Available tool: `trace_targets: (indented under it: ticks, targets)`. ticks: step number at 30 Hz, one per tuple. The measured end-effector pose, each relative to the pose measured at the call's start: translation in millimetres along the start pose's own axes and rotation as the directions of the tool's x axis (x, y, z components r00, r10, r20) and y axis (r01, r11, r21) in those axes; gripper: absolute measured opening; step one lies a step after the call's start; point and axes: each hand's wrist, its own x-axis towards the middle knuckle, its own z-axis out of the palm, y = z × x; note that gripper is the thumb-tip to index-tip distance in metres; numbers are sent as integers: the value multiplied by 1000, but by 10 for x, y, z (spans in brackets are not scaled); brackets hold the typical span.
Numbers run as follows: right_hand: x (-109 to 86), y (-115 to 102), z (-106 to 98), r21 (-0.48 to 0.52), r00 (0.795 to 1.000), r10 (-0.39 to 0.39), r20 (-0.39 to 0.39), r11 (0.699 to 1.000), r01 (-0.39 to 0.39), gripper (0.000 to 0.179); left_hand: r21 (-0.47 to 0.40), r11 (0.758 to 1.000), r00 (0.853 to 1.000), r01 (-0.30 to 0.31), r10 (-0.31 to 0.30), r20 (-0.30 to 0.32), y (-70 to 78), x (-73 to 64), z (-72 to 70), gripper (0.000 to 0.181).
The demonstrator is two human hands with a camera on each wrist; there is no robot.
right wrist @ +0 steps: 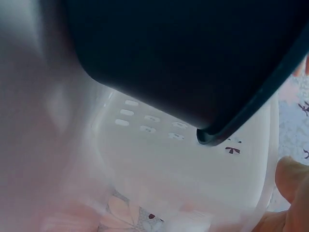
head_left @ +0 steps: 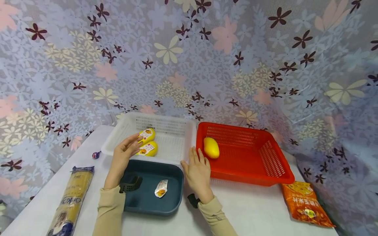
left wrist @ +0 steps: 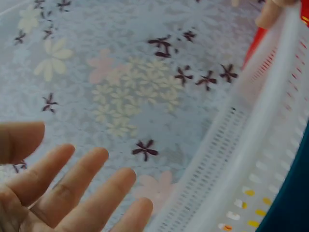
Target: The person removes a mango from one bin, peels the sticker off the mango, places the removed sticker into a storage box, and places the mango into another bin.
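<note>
My left hand [head_left: 125, 152] hovers over the front left of the white basket [head_left: 174, 139], its fingers spread and nothing held. Two yellow mangoes with printed labels lie in that basket: one mango [head_left: 151, 148] in front, another mango [head_left: 149, 134] behind it, both partly hidden by my fingers. My right hand [head_left: 198, 172] rests at the basket's front right corner, fingers straight. In the right wrist view, its thumb [right wrist: 289, 179] lies beside the white rim. An unlabelled mango [head_left: 211, 148] sits at the left inside the red basket [head_left: 245, 175].
In front of the white basket stands a dark teal tray [head_left: 147, 205] with a loose label [head_left: 161, 188]. A pasta packet [head_left: 71, 200] and a wrapped lollipop [head_left: 95, 155] lie at left. An orange snack bag [head_left: 307, 205] lies at right. Floral cloth hangs behind.
</note>
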Motion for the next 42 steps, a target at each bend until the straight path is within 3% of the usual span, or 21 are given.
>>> trace_targets:
  ticks: [4, 7, 9, 12, 15, 17, 20, 22, 26, 29, 32, 37, 42]
  targets:
    - [4, -9, 12, -12, 1000, -13, -11, 1000, 12, 58, -11, 1000, 996, -15, 16, 84, -38, 130, -51, 47]
    - [10, -9, 15, -26, 1000, -17, -25, 1000, 16, 58, -51, 999, 983, 3, 7, 186, -58, 306, -128, 52]
    - [11, -6, 19, -35, 1000, -16, -24, 999, 15, 58, -96, 995, 959, 29, 0, 285, -64, 451, -194, 53]
    - [4, -3, 16, -36, 1000, -11, -11, 999, 10, 59, -156, 984, 895, 91, -12, 446, -59, 667, -294, 53]
    - [-3, 6, 26, -38, 1000, -8, -5, 999, 8, 59, -174, 972, 840, 155, -37, 542, -54, 839, -364, 54]
    - [-8, 9, 29, -38, 1000, -8, -6, 999, 8, 59, -163, 970, 828, 181, -61, 557, -68, 921, -381, 56]
    - [-12, 9, 24, -37, 1000, -7, -4, 999, 7, 60, -89, 974, 824, 207, -124, 553, -120, 1006, -378, 59]
    - [-12, 7, 15, -35, 1000, -7, 1, 999, 7, 60, -21, 971, 803, 239, -186, 566, -169, 1051, -370, 59]
    - [-18, 7, 4, -34, 1000, -3, 11, 999, 3, 60, 105, 953, 720, 285, -285, 633, -266, 1165, -374, 61]
    - [-34, 10, -3, -32, 1000, 11, 26, 999, -10, 61, 227, 938, 657, 263, -346, 670, -336, 1281, -374, 64]
    - [-57, 9, -9, -25, 999, 20, 37, 1000, -19, 61, 335, 908, 606, 253, -419, 676, -420, 1372, -360, 67]
    - [-57, -3, -19, -25, 999, 13, 31, 1000, -12, 59, 432, 876, 503, 217, -479, 720, -527, 1450, -322, 71]
    - [-21, -9, -29, -38, 999, 14, 34, 999, -13, 59, 511, 849, 440, 131, -512, 738, -597, 1532, -232, 83]
